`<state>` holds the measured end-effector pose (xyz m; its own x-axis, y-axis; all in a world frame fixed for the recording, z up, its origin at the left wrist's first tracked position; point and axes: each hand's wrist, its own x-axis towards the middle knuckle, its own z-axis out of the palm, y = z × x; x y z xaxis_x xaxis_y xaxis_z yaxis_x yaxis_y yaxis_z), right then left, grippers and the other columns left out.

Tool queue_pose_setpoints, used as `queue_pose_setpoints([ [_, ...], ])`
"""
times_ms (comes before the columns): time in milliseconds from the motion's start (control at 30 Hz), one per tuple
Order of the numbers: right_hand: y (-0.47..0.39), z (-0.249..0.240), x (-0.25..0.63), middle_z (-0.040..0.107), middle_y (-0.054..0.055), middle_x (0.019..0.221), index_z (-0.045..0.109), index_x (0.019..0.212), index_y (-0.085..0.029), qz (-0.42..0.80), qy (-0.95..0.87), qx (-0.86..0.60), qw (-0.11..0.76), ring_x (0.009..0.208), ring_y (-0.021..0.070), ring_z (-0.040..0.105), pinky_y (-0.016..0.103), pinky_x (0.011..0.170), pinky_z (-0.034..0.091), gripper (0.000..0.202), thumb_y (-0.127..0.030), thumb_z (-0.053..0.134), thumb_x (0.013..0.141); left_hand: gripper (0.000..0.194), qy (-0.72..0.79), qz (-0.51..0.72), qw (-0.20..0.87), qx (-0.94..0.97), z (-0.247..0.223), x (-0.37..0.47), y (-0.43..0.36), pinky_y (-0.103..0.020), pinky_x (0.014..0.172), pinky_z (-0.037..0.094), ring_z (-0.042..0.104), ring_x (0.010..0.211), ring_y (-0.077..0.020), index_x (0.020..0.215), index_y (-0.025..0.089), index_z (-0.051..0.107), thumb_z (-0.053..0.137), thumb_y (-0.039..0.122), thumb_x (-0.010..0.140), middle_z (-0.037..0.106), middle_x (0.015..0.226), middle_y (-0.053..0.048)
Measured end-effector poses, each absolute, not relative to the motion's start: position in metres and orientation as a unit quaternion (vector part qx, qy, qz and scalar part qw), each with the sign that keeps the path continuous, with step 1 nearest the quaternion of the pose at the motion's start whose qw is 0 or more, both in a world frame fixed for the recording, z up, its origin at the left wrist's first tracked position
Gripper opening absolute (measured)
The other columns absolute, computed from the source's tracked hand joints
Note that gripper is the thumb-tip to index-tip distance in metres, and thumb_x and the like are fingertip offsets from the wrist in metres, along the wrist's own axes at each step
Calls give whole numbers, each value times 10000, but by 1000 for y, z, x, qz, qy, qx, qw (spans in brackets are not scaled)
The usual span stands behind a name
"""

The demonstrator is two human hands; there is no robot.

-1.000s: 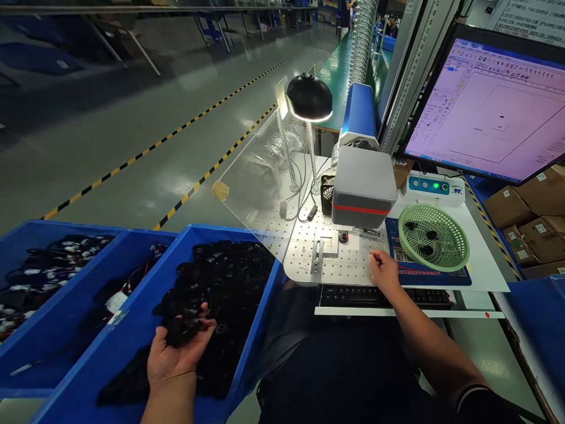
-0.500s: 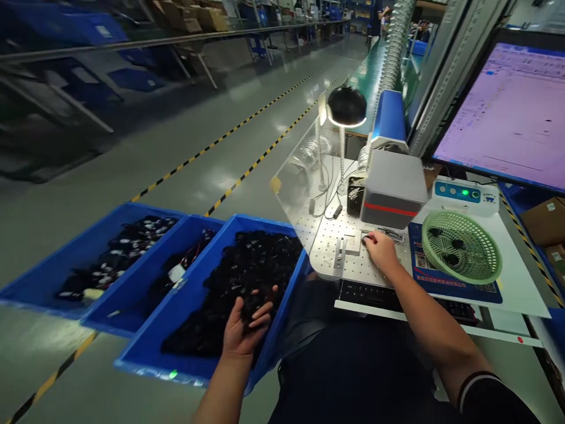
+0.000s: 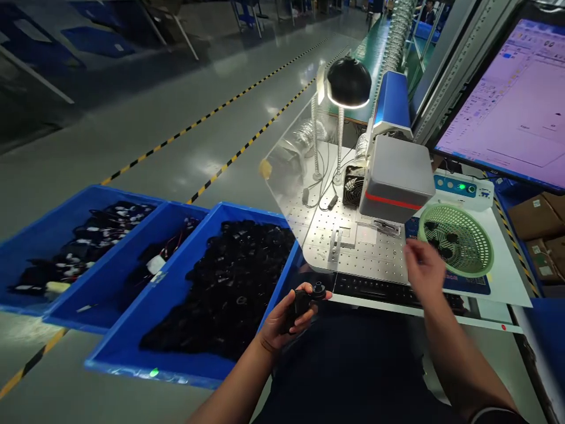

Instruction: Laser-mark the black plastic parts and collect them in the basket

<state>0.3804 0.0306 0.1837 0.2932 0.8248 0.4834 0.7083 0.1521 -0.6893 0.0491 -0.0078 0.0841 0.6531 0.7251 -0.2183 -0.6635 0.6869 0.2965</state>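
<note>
Head view: our left hand (image 3: 281, 317) is just off the near-left corner of the metal plate (image 3: 375, 259), on our side of it, w/ black parts (image 3: 301, 303) wrapped btwn thumb and curled fingers. A round cap (image 3: 318, 291) w/ a narrow spout pokes out at the fingertips, spout up. Our right hand (image 3: 424, 270) is by the plate's right edge, near the green basket (image 3: 468, 250); it's too blurred for us to tell if the fingers pinch anything or are just loosely curled. More black pcs (image 3: 229, 288) fill the blue bin (image 3: 121, 347) left of the plate, and a few dark pcs (image 3: 446, 253) lie in the basket to its right.

Handling-wise, we'd guess the cap is hard plastic: light, stiff, a bit slick on its smooth faces, prob. not fragile, though the thin spout looks like the weak spot. Best hold for us is thumb & fingertip on opposite sides of the wide rim, w/ no pressure on the spout. The parts in the palm want only a gentle squeeze, since small loose pcs may slip past each other.
</note>
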Motion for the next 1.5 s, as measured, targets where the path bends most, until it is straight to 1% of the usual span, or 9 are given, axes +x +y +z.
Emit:
queue_pose_setpoints([
  [100, 10, 183, 330, 699, 68, 974, 693, 1044, -236, 304, -701, -511, 394, 764, 167, 633, 304, 662, 539, 156, -316, 628, 926, 292, 137, 337, 921, 141, 89, 67, -8, -104, 365, 220, 353, 500, -31, 1067, 214, 610, 588, 467, 925, 656, 1090, -129],
  [267, -3, 178, 293, 672, 48, 984, 713, 1101, -237, 438, -741, -414, 297, 895, 173, 629, 321, 819, 521, 198, -242, 613, 929, 344, 148, 292, 928, 179, 87, 81, -15, -113, 367, 214, 324, 453, -39, 1053, 216, 605, 577, 532, 920, 526, 722, 10],
  [433, -1, 169, 298, 630, 26, 976, 725, 1048, -211, 578, -653, -422, 248, 713, 125, 642, 274, 682, 515, 197, -298, 700, 872, 346, 154, 264, 933, 193, 80, 77, -21, -120, 364, 230, 360, 452, -38, 1026, 223, 587, 597, 546, 901, 578, 784, -16],
  [567, 3, 167, 300, 625, -10, 823, 695, 910, -180, 652, -603, -412, 203, 646, 119, 654, 242, 606, 465, 145, -321, 691, 874, 381, 159, 243, 938, 187, 79, 74, -23, -125, 365, 242, 413, 454, -40, 1006, 213, 584, 652, 558, 860, 625, 859, -55],
  [700, 6, 174, 299, 629, -19, 753, 672, 822, -180, 628, -627, -408, 215, 671, 122, 638, 243, 633, 452, 109, -280, 701, 857, 363, 183, 262, 931, 174, 83, 73, -22, -124, 371, 251, 431, 473, -39, 974, 201, 599, 688, 527, 840, 623, 887, -57],
  [1033, -5, 160, 290, 622, -23, 802, 677, 916, -191, 655, -590, -428, 201, 629, 114, 639, 239, 601, 475, 131, -258, 720, 812, 450, 245, 246, 910, 227, 94, 75, -27, -151, 382, 208, 420, 490, -63, 952, 188, 598, 717, 590, 788, 577, 777, -31],
  [1233, -3, 158, 300, 635, -13, 818, 683, 832, -212, 549, -659, -455, 237, 713, 125, 569, 239, 637, 441, 75, -210, 718, 765, 483, 290, 249, 889, 252, 99, 74, -23, -185, 396, 202, 412, 480, -86, 961, 193, 615, 718, 621, 760, 529, 675, 6],
  [1333, 20, 154, 314, 624, -14, 760, 659, 789, -213, 481, -632, -532, 293, 664, 133, 538, 257, 619, 426, 86, -276, 713, 769, 460, 432, 314, 789, 304, 91, 62, -10, -210, 431, 259, 439, 520, -105, 956, 179, 648, 712, 594, 768, 541, 678, 1],
  [1500, 82, 127, 338, 621, -3, 719, 593, 725, -220, 279, -530, -681, 421, 644, 161, 531, 294, 632, 421, 220, -413, 676, 791, 503, 742, 435, 385, 335, 54, 24, 8, -310, 605, 460, 557, 657, -187, 970, 178, 672, 719, 607, 710, 595, 710, -13],
])
